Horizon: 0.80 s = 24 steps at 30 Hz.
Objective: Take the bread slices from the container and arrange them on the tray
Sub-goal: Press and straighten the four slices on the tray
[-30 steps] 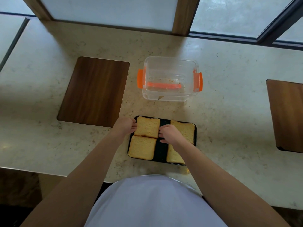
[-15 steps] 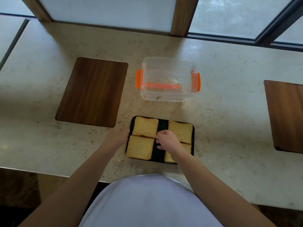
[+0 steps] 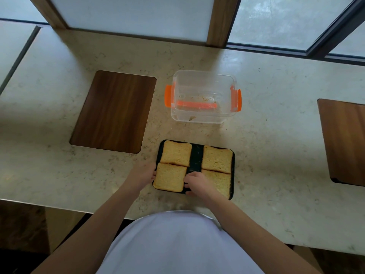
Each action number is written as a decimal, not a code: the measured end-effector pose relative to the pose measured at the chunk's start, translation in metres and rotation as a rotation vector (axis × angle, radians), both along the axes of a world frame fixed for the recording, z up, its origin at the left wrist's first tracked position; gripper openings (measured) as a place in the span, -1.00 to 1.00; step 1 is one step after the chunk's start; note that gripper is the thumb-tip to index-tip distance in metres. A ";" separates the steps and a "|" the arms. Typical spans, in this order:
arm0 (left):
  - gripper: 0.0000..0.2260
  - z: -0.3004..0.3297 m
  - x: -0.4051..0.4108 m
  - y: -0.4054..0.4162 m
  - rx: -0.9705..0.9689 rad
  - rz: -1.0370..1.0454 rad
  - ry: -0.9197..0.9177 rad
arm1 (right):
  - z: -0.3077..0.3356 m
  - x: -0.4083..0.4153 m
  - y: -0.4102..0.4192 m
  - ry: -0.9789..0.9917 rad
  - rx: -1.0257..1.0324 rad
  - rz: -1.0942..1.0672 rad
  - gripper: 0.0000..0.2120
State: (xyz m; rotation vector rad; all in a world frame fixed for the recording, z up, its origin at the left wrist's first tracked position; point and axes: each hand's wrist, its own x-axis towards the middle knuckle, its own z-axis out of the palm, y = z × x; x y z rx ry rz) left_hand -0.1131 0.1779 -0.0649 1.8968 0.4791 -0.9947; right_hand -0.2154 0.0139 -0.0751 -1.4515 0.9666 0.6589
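Closest in, a white shirt [image 3: 177,244] fills the bottom of the view, and two bare arms reach out from it over the pale stone bench [image 3: 276,175].

The left hand [image 3: 143,174] sits at the left edge of the black tray [image 3: 195,157]. Its fingers touch the left side of the near left bread slice [image 3: 170,177]. You cannot tell if they are pinching it or just pressing on it.

The right hand [image 3: 197,183] is over the middle of the tray, at the near edge. Its fingers are bent and spread a little, and their tips touch the right side of that same slice. This hand covers a corner of the near right bread slice [image 3: 221,181].

The tray holds four slices, two in each row. A bare black strip runs between the left pair and the right pair. The far left bread slice [image 3: 175,153] touches the slice in front of it. The far right bread slice [image 3: 217,159] lies a little over the one in front of it.

Farther back is a clear container [image 3: 203,95] with orange clips on its sides. It has only crumbs and an orange strip inside.

A dark wood board [image 3: 114,111] lies to the left of it. Another wood board [image 3: 343,141] is at the right edge.

At the very back are windows [image 3: 276,20] with wood frames.
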 end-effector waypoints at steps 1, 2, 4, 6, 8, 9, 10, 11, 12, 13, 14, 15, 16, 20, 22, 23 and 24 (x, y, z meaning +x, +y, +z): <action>-0.87 -0.002 0.000 0.001 0.001 -0.004 -0.002 | 0.000 0.000 0.000 -0.002 0.003 -0.004 -0.83; -0.88 -0.003 0.000 0.001 0.001 -0.008 -0.003 | 0.001 0.000 0.000 -0.005 0.005 -0.007 -0.82; -0.87 -0.004 0.001 0.001 -0.002 -0.026 0.001 | 0.004 0.000 0.000 -0.009 0.008 -0.009 -0.80; -0.83 -0.004 0.000 0.001 0.001 -0.056 0.014 | 0.010 -0.001 -0.001 -0.006 -0.004 -0.009 -0.92; -0.83 -0.003 -0.001 -0.003 0.009 -0.087 0.009 | 0.012 -0.003 -0.003 -0.003 -0.012 -0.005 -0.92; -0.84 -0.003 0.000 -0.004 0.010 -0.086 0.007 | 0.013 -0.003 -0.003 -0.001 -0.012 -0.003 -0.90; -0.85 -0.003 0.000 -0.006 0.013 -0.074 0.013 | 0.014 -0.004 -0.004 -0.001 -0.012 -0.002 -0.91; -0.86 -0.003 0.000 -0.007 0.016 -0.061 0.019 | 0.013 -0.004 -0.005 0.002 -0.012 -0.001 -0.92; -0.87 -0.002 0.000 -0.008 0.015 -0.059 0.016 | 0.013 -0.004 -0.005 0.004 -0.011 0.004 -0.90; -0.86 -0.001 -0.001 -0.008 0.012 -0.077 -0.004 | 0.013 -0.004 -0.005 0.006 -0.018 0.014 -0.83; -0.83 0.001 -0.001 -0.008 0.025 -0.124 -0.050 | 0.011 -0.003 -0.006 0.007 -0.036 0.025 -0.71; -0.80 0.002 -0.002 -0.007 0.047 -0.180 -0.114 | 0.010 -0.001 -0.006 0.009 -0.060 0.039 -0.62; -0.79 0.003 -0.004 -0.006 0.059 -0.226 -0.177 | 0.010 0.002 -0.007 0.003 -0.093 0.049 -0.57; -0.70 0.001 0.000 -0.015 0.101 -0.278 -0.303 | 0.013 0.020 -0.013 -0.036 -0.168 0.038 -0.59; -0.85 0.000 0.004 -0.023 0.087 -0.315 -0.321 | 0.015 0.030 -0.017 -0.048 -0.179 0.025 -0.58; -0.85 -0.001 0.006 -0.026 0.098 -0.324 -0.314 | 0.016 0.034 -0.017 -0.045 -0.177 0.017 -0.57; -0.85 -0.004 0.007 -0.028 0.107 -0.326 -0.299 | 0.017 0.037 -0.018 -0.040 -0.172 0.009 -0.56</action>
